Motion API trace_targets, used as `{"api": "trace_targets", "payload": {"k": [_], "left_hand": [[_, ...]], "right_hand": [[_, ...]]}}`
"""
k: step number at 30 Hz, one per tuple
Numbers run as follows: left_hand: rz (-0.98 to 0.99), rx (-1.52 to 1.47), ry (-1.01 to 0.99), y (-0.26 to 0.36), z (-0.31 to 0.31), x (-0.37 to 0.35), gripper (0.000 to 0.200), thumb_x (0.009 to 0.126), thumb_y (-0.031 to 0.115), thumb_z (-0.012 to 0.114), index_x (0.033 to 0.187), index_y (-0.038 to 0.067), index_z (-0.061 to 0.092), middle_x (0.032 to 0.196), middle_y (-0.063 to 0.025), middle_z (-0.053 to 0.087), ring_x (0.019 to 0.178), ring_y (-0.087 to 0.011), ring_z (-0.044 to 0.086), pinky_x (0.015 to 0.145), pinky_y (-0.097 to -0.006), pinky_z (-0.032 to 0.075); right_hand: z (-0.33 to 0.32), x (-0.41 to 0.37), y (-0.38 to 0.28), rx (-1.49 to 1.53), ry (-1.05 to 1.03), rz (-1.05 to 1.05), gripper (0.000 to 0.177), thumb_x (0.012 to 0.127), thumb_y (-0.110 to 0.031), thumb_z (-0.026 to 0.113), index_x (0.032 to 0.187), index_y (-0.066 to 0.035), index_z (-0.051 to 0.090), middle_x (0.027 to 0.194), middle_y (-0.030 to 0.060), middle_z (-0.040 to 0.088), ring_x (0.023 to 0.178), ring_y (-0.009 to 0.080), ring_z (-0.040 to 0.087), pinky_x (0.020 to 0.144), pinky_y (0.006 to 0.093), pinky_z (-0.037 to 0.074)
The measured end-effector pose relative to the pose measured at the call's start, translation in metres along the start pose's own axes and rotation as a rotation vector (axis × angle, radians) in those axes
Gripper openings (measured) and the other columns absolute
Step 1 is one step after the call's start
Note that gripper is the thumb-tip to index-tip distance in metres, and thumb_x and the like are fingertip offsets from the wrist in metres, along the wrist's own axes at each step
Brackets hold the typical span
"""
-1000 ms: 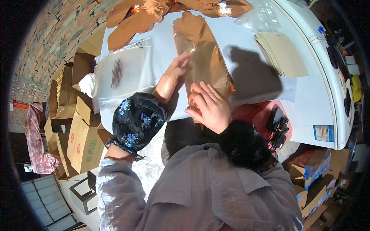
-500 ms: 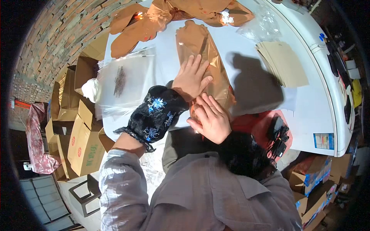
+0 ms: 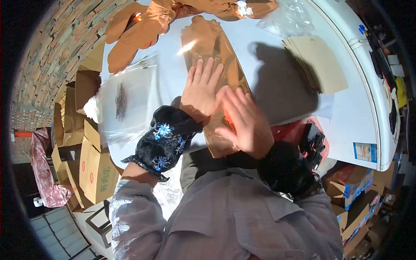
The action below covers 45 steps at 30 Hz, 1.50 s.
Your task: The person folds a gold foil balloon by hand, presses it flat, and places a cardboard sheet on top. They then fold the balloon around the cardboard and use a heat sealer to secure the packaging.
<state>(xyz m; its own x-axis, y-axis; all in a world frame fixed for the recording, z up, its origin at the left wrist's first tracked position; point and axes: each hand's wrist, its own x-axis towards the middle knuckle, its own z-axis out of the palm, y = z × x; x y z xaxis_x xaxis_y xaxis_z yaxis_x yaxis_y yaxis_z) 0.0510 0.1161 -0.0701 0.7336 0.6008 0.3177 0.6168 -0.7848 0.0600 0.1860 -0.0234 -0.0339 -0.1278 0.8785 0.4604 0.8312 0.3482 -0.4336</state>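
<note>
One folded copper-coloured foil piece point(image 3: 212, 37) lies lengthwise on white desk point(image 3: 242, 37), close to person's body. Left hand point(image 3: 200, 91) open, fingers spread, palm down on foil, gripping nothing. Right hand point(image 3: 250, 125) open over near end, motion-blurred; can't tell if it touches. Foil looks light, floppy, slippery, easily creased; best held flat by both long edges.

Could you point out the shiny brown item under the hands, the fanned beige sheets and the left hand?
Shiny brown item point(image 3: 212, 41): head view, upper part.
Beige sheets point(image 3: 327, 65): head view, middle of the top sheet.
Left hand point(image 3: 197, 97): head view, back of the hand.
</note>
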Motion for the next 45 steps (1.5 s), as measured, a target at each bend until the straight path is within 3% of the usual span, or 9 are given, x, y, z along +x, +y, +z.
{"api": "trace_targets", "payload": {"k": [2, 8, 17, 24, 30, 35, 37, 40, 45], "left_hand": [[-0.001, -0.019, -0.001, 0.003, -0.005, 0.001, 0.062, 0.099, 0.046, 0.040, 0.147, 0.008, 0.035, 0.153, -0.0210, 0.030, 0.142, -0.0411, 0.025, 0.115, -0.0509, 0.020], [0.000, -0.037, 0.059, 0.004, -0.005, 0.002, 0.061, 0.094, 0.041, 0.051, 0.142, 0.006, 0.042, 0.147, -0.0204, 0.038, 0.138, -0.0417, 0.031, 0.113, -0.0516, 0.025], [-0.004, -0.070, 0.048, 0.003, -0.007, 0.003, 0.061, 0.093, 0.041, 0.052, 0.142, 0.006, 0.042, 0.147, -0.0208, 0.037, 0.138, -0.0420, 0.031, 0.112, -0.0523, 0.025], [-0.009, -0.070, 0.052, 0.005, -0.007, 0.003, 0.062, 0.093, 0.041, 0.052, 0.142, 0.006, 0.041, 0.147, -0.0209, 0.037, 0.138, -0.0420, 0.031, 0.113, -0.0521, 0.025], [0.013, -0.039, 0.078, 0.003, -0.004, 0.004, 0.063, 0.093, 0.042, 0.051, 0.143, 0.006, 0.041, 0.147, -0.0207, 0.038, 0.137, -0.0420, 0.032, 0.113, -0.0520, 0.024], [0.036, 0.005, 0.115, 0.001, 0.002, 0.000, 0.062, 0.093, 0.044, 0.050, 0.141, 0.005, 0.043, 0.147, -0.0201, 0.040, 0.136, -0.0421, 0.034, 0.112, -0.0520, 0.025], [0.030, 0.000, 0.128, -0.002, 0.006, 0.001, 0.062, 0.093, 0.044, 0.050, 0.141, 0.005, 0.043, 0.147, -0.0196, 0.040, 0.136, -0.0415, 0.034, 0.113, -0.0518, 0.025], [0.017, 0.007, 0.125, -0.001, 0.006, 0.000, 0.062, 0.094, 0.044, 0.050, 0.141, 0.005, 0.043, 0.147, -0.0189, 0.039, 0.136, -0.0404, 0.034, 0.113, -0.0512, 0.024], [-0.020, 0.002, 0.009, 0.002, 0.000, 0.000, 0.061, 0.098, 0.044, 0.044, 0.147, 0.010, 0.035, 0.153, -0.0178, 0.030, 0.142, -0.0389, 0.025, 0.116, -0.0491, 0.020]], "right_hand": [[0.006, -0.012, 0.020, -0.078, -0.014, 0.017, 0.079, 0.073, -0.030, 0.078, 0.132, 0.009, 0.043, 0.139, 0.0258, 0.045, 0.129, 0.0411, 0.043, 0.107, 0.0506, 0.036], [-0.011, -0.007, 0.024, -0.046, -0.147, 0.087, 0.077, 0.077, -0.032, 0.075, 0.133, 0.008, 0.042, 0.140, 0.0253, 0.043, 0.131, 0.0423, 0.040, 0.110, 0.0501, 0.032], [0.002, 0.035, 0.081, -0.158, -0.216, -0.074, 0.077, 0.086, -0.043, 0.064, 0.139, 0.006, 0.037, 0.146, 0.0239, 0.036, 0.140, 0.0373, 0.029, 0.114, 0.0518, 0.022], [-0.012, 0.014, 0.077, -0.197, -0.193, -0.066, 0.075, 0.083, -0.043, 0.065, 0.136, 0.005, 0.042, 0.144, 0.0218, 0.040, 0.135, 0.0374, 0.036, 0.113, 0.0495, 0.026], [-0.031, -0.021, 0.071, -0.151, -0.318, -0.092, 0.069, 0.081, -0.031, 0.066, 0.137, 0.004, 0.043, 0.145, 0.0189, 0.040, 0.135, 0.0388, 0.037, 0.112, 0.0494, 0.029], [-0.031, 0.045, 0.099, -0.316, -0.326, -0.364, 0.053, 0.094, -0.021, 0.052, 0.139, 0.003, 0.040, 0.150, 0.0151, 0.038, 0.140, 0.0354, 0.033, 0.113, 0.0481, 0.030], [-0.004, 0.071, 0.123, -0.016, -0.226, -0.429, 0.054, 0.098, -0.024, 0.047, 0.146, -0.001, 0.034, 0.154, 0.0124, 0.032, 0.143, 0.0317, 0.029, 0.116, 0.0469, 0.024], [0.036, 0.114, 0.140, -0.328, -0.333, -0.425, 0.055, 0.100, -0.028, 0.043, 0.150, -0.009, 0.029, 0.157, 0.0081, 0.028, 0.146, 0.0269, 0.024, 0.118, 0.0450, 0.017], [0.046, 0.143, 0.169, -0.324, -0.319, -0.255, 0.053, 0.101, -0.036, 0.038, 0.149, -0.013, 0.034, 0.157, 0.0079, 0.026, 0.146, 0.0276, 0.022, 0.119, 0.0440, 0.016]]}}
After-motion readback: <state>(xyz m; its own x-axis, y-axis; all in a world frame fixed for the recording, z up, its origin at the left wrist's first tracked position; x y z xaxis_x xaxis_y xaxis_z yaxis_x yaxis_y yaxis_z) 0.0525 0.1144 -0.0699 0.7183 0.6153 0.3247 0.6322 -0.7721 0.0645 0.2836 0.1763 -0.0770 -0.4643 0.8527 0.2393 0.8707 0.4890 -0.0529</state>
